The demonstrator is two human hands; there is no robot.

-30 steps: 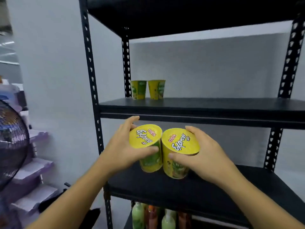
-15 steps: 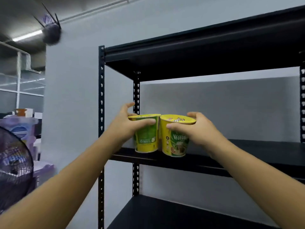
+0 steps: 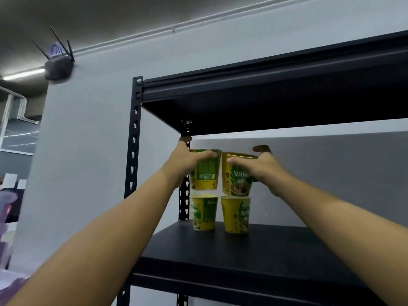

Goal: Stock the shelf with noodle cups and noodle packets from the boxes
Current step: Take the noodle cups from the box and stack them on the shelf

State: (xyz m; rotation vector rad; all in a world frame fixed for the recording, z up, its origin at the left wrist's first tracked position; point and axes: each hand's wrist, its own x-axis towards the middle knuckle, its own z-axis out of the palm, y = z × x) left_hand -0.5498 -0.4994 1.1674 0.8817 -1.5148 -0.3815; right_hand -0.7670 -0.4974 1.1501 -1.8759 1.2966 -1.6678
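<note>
My left hand (image 3: 185, 162) grips a yellow-green noodle cup (image 3: 206, 173) near its rim. Beside it, my right hand (image 3: 262, 168) grips a second noodle cup (image 3: 236, 180) of the same kind. Both held cups sit right on top of two more noodle cups, the left one (image 3: 204, 214) and the right one (image 3: 236, 215), which stand at the back left of the black shelf board (image 3: 254, 257). Whether the held cups rest on the lower ones or hover just above them I cannot tell.
The black metal rack has an upright post (image 3: 133, 138) at its front left and an upper board (image 3: 276, 96) just above the hands. A grey wall (image 3: 320, 168) backs the shelf. A black router with antennas (image 3: 58, 62) hangs on the wall at upper left.
Both hands have carried their cups up and back into the shelf, from its front edge to above the two standing cups. The view has tilted upward.
</note>
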